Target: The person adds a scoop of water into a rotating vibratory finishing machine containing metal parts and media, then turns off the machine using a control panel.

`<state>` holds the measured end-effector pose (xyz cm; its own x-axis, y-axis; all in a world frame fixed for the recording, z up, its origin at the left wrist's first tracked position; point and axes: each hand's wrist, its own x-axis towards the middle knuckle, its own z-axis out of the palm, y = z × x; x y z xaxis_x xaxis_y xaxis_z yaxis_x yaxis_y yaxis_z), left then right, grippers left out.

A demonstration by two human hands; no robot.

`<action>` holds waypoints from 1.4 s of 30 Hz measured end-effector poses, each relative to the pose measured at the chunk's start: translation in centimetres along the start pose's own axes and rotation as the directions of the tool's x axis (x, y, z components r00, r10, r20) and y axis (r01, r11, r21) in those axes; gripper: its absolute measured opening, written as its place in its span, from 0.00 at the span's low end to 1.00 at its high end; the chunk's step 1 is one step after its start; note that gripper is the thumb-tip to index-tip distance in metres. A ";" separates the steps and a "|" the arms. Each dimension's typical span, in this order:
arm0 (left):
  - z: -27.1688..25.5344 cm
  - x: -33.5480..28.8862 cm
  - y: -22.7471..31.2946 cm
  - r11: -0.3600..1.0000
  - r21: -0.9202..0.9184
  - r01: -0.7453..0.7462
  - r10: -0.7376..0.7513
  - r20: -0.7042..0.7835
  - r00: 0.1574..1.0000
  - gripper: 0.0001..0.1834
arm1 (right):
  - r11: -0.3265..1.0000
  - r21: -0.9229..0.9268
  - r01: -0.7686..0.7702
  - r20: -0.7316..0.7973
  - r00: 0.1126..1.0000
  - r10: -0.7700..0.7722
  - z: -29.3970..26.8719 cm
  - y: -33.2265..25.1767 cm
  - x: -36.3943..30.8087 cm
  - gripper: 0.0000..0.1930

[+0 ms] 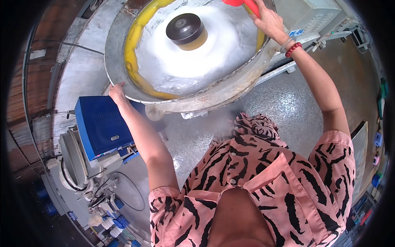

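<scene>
In front of me stands a large round metal tub (115, 49) with a yellow inner lining (131, 61). A glossy, whitish-grey mass (160, 80), brightly lit, fills it. From its middle rises a hub with a round black cap (184, 27). My left hand (117, 91) is closed on the tub's near-left rim. Over the far right side, my right hand (269, 21) grips the handle of a red plastic tool (252, 6). The picture's top edge cuts off part of that tool, so its exact kind is unclear.
A blue metal cabinet (105, 127) stands close below my left forearm. Left of it is another grey machine (74, 160) with a loose cable (142, 201). Beyond my right hand sits a pale equipment housing (314, 20). Shiny grey floor (284, 99) lies under the tub.
</scene>
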<state>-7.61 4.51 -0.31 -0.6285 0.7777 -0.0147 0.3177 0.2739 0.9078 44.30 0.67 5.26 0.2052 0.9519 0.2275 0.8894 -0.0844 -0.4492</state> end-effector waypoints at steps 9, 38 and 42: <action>-0.7 2.0 -2.1 0.995 0.005 -0.099 0.100 -0.069 0.993 0.18 | 0.994 0.099 0.042 -0.056 0.998 -0.037 3.0 1.9 2.1 0.27; -0.1 -0.2 -0.5 0.982 0.176 -0.064 0.096 -0.181 0.979 0.23 | 0.999 0.050 0.021 -0.039 0.999 -0.019 1.0 -0.4 0.6 0.28; -0.4 -1.5 1.0 0.992 0.125 -0.036 0.054 -0.144 0.988 0.22 | 0.999 0.050 0.008 -0.041 0.999 -0.006 1.0 -0.4 0.7 0.28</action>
<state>-6.63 3.35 0.78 -0.7064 0.7014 0.0947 0.4262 0.3147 0.8481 43.66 1.64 4.78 0.2161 0.9395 0.2657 0.8695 -0.0614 -0.4901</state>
